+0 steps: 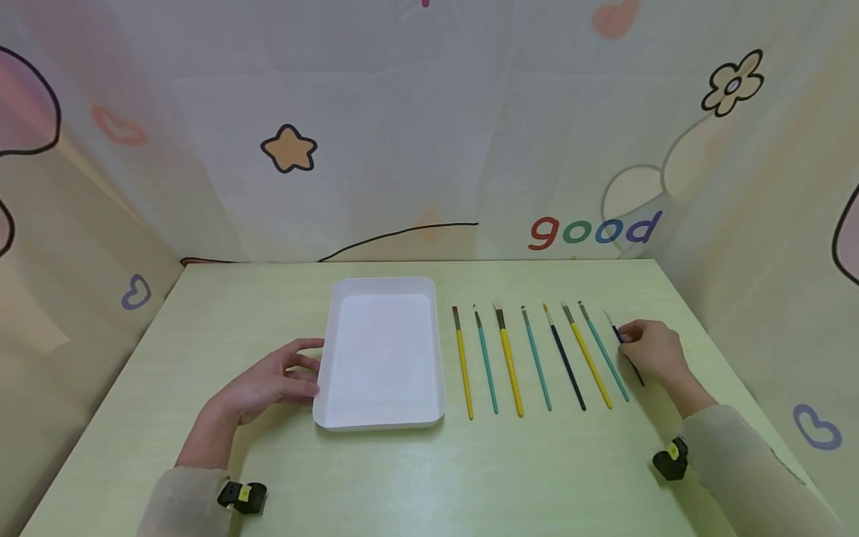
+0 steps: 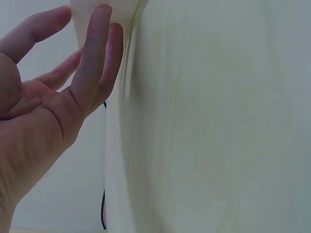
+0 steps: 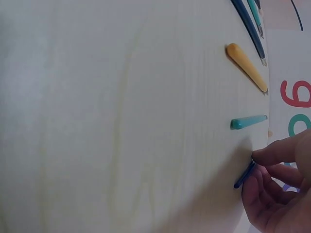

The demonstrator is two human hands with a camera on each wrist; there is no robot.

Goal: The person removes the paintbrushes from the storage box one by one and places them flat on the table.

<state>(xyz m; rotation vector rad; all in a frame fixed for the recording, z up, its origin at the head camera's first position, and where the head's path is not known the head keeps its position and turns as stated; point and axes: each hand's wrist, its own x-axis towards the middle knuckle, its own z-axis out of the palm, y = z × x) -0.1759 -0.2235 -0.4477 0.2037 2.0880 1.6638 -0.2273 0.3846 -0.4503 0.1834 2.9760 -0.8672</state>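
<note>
A white rectangular tray (image 1: 382, 350) lies on the table. My left hand (image 1: 271, 380) touches its left side with extended fingers; the left wrist view shows the fingertips against the tray's corner (image 2: 104, 7). Farther right, my right hand (image 1: 654, 350) pinches a thin dark blue paintbrush (image 1: 636, 371) with pale bristles, the last in a row. Between thumb and fingers of the right hand (image 3: 279, 184), that paintbrush (image 3: 244, 175) shows its handle end in the right wrist view. Nearest to it is a teal paintbrush (image 1: 607, 356).
Several more paintbrushes lie side by side between tray and right hand, among them a yellow one (image 1: 463, 365), a teal one (image 1: 537, 362) and a dark blue one (image 1: 567, 362). Printed cloth (image 1: 403, 149) stands behind the pale wooden table (image 1: 537, 477) and at both sides.
</note>
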